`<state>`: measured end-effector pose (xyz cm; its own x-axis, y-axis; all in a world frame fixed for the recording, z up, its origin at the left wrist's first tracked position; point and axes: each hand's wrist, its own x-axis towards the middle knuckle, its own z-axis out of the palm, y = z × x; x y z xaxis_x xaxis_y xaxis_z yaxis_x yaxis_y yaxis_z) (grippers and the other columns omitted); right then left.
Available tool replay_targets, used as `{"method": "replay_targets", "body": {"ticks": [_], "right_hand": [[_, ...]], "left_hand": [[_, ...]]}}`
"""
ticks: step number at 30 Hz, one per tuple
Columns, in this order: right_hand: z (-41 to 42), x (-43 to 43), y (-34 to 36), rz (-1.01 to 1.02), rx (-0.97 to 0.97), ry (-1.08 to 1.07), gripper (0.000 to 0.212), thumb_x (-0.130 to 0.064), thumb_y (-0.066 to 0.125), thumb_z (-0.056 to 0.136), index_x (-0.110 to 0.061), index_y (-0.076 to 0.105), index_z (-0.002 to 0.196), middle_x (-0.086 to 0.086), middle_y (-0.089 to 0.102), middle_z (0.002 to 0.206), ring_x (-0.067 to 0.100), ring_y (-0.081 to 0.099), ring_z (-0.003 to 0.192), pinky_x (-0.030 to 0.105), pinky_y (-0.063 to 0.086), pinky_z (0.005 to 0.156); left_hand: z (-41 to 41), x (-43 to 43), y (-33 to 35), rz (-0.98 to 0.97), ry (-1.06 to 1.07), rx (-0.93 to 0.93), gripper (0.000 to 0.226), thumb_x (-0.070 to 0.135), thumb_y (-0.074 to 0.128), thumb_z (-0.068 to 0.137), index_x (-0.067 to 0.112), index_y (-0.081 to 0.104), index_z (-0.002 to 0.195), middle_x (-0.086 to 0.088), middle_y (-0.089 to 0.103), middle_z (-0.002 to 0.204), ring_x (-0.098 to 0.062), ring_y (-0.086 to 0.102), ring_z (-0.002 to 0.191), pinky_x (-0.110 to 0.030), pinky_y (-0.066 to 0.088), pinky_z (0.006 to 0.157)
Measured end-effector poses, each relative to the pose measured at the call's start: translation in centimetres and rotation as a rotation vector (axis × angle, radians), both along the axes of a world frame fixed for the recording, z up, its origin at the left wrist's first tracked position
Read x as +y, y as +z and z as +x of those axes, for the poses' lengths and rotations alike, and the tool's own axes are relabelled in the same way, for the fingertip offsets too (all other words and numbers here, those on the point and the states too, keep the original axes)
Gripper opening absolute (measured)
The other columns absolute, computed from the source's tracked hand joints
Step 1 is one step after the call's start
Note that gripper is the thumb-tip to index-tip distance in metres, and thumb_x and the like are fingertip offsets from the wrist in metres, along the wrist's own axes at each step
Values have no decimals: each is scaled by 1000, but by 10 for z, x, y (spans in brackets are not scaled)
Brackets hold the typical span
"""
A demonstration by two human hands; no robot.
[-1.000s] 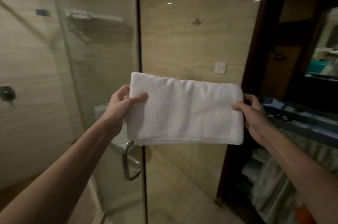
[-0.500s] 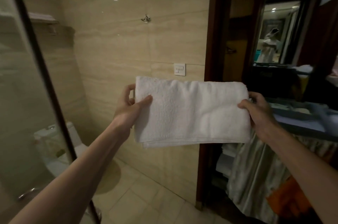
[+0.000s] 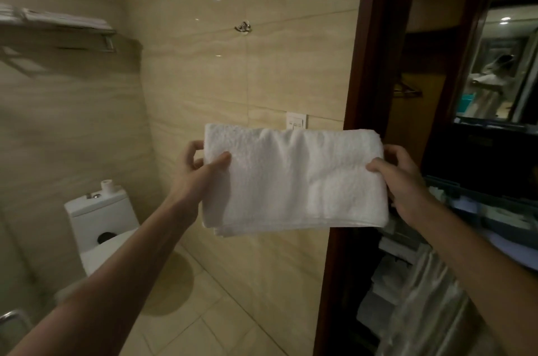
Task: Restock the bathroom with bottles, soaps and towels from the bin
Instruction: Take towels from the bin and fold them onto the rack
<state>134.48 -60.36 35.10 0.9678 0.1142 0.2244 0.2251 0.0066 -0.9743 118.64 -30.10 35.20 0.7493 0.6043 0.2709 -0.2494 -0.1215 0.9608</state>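
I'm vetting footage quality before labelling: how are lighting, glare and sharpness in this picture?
Head view: dim, warm light; lamp reflections glare on the glossy beige wall tiles; the folded white towel is brightest and fairly sharp; the dark wooden door frame on the right is murky and soft.

Open air runs left from the folded towel (image 3: 294,181) toward the wall rack (image 3: 70,32) above the toilet (image 3: 99,219), while the dark door frame (image 3: 362,93) stands close on the right.
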Motion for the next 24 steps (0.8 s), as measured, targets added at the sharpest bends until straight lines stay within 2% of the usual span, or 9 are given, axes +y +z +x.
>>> {"method": "replay_targets", "body": {"ticks": [2, 5, 9, 12, 15, 19, 21, 24], "right_hand": [[23, 9, 7, -12, -5, 46, 44, -17, 67, 89, -30, 51, 128, -3, 63, 110, 20, 63, 98, 43, 56, 78], [48, 36, 16, 12, -11, 122, 42, -18, 67, 89, -31, 52, 126, -3, 64, 108, 21, 64, 96, 41, 56, 73], [69, 86, 18, 31, -10, 216, 39, -16, 67, 88, -26, 53, 123, -1, 66, 101, 19, 68, 86, 31, 54, 57], [85, 129, 16, 25, -2, 305, 38, -14, 67, 87, -25, 54, 121, 0, 69, 100, 19, 70, 85, 32, 57, 58], [103, 175, 13, 17, -7, 383, 37, -12, 67, 87, -25, 55, 119, 1, 69, 100, 21, 70, 85, 37, 59, 64], [129, 239, 15, -8, -53, 463, 38, -16, 68, 85, -30, 55, 118, 1, 72, 102, 22, 72, 88, 41, 62, 70], [145, 273, 20, -11, -85, 494, 38, -16, 68, 85, -30, 55, 117, 3, 72, 103, 23, 72, 88, 40, 61, 68], [167, 327, 31, -14, -128, 531, 36, -16, 69, 84, -32, 55, 114, 4, 72, 103, 22, 72, 85, 34, 60, 60]], "left_hand": [[11, 3, 2, -5, 62, -16, 37, 29, 76, 86, 19, 60, 118, -7, 74, 104, -26, 74, 89, -40, 61, 66], [21, 12, 1, 9, 164, -37, 31, 34, 77, 85, 26, 64, 111, 1, 76, 93, -17, 76, 78, -35, 60, 61], [25, 37, -1, -26, 304, -30, 35, 39, 78, 83, 27, 65, 113, 0, 75, 97, -21, 74, 82, -40, 62, 66], [21, 69, -5, -32, 384, -11, 45, 43, 83, 77, 30, 64, 116, -2, 75, 102, -24, 74, 88, -44, 62, 68], [21, 103, -11, -48, 443, -16, 50, 40, 85, 74, 31, 62, 117, -1, 75, 100, -23, 74, 86, -42, 61, 64], [33, 150, -19, -36, 497, -63, 50, 37, 84, 77, 29, 61, 120, 9, 77, 85, -12, 75, 73, -36, 60, 57], [42, 179, -23, -37, 494, -82, 52, 35, 83, 77, 29, 59, 123, 11, 77, 87, -14, 76, 77, -42, 62, 62], [57, 225, -24, -35, 502, -112, 56, 27, 84, 78, 31, 57, 127, 5, 77, 94, -16, 76, 82, -43, 61, 63]]}}
